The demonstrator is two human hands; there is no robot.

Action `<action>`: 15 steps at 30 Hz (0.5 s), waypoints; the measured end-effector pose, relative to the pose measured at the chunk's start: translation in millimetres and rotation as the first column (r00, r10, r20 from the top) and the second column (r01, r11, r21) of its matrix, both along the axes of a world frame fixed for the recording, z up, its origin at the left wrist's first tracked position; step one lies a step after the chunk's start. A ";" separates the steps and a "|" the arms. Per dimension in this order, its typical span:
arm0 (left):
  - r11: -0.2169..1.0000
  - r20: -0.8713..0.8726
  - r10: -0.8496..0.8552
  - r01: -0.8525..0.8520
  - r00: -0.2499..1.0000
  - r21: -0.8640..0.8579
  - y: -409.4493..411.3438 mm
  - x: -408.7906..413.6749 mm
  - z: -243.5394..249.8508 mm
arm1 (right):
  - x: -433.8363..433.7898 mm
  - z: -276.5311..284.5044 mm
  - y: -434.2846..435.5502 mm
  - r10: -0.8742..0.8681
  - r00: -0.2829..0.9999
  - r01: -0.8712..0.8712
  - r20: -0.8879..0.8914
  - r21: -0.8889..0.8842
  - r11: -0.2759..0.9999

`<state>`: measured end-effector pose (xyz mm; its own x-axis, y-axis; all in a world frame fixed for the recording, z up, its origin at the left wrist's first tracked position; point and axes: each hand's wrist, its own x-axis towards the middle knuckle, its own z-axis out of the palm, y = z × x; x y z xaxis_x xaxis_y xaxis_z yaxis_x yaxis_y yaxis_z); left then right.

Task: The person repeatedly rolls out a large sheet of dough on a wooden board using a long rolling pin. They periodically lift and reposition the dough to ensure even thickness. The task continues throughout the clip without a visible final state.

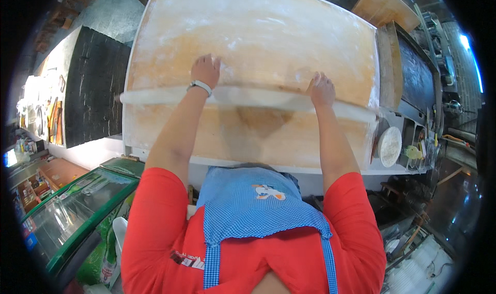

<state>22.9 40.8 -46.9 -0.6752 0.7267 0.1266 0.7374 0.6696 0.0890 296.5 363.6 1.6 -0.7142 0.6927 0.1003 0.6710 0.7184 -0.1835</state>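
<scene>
A long whitish roll point(263, 97) lies crosswise on a large floured work board point(252, 34). It looks like a long rolling pin, perhaps with dough wrapped around it. My left hand point(205, 71) is just beyond the roll, over the board, with its fingers bent down; a light band circles the wrist. Over the right part of the roll, my right hand point(322, 89) has curled, flour-whitened fingers. Both forearms cross above the roll. The palms and undersides of the fingers are hidden, so whether either hand grips anything is unclear.
A round container of white powder point(390, 146) stands at the board's right, near a dark tray point(416, 75). To the left is a black-sided block point(95, 86) with utensils beside it. A green-framed glass-topped cabinet point(83, 204) is at lower left.
</scene>
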 end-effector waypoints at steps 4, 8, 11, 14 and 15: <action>0.981 -0.076 -0.170 0.176 0.983 0.087 -2.4 28.5 17.7 | 53.9 5.9 -4.2 0.363 0.931 -0.337 -0.031 0.300 0.892; 0.976 0.091 -0.216 0.216 0.972 0.012 -8.4 58.2 68.4 | 53.1 30.2 -13.6 0.412 0.903 -0.414 0.122 -0.009 0.910; 0.943 0.241 -0.228 0.276 0.943 -0.188 -0.4 51.5 73.9 | 24.1 28.8 -18.3 0.483 0.845 -0.473 0.231 -0.101 0.875; 0.933 0.226 -0.254 0.300 0.941 -0.200 3.3 60.8 71.6 | 15.6 16.8 -44.6 0.471 0.862 -0.459 0.185 -0.105 0.882; 0.942 0.172 -0.264 0.293 0.949 -0.167 0.8 66.4 71.9 | 17.5 14.5 -50.3 0.444 0.879 -0.433 0.172 -0.096 0.896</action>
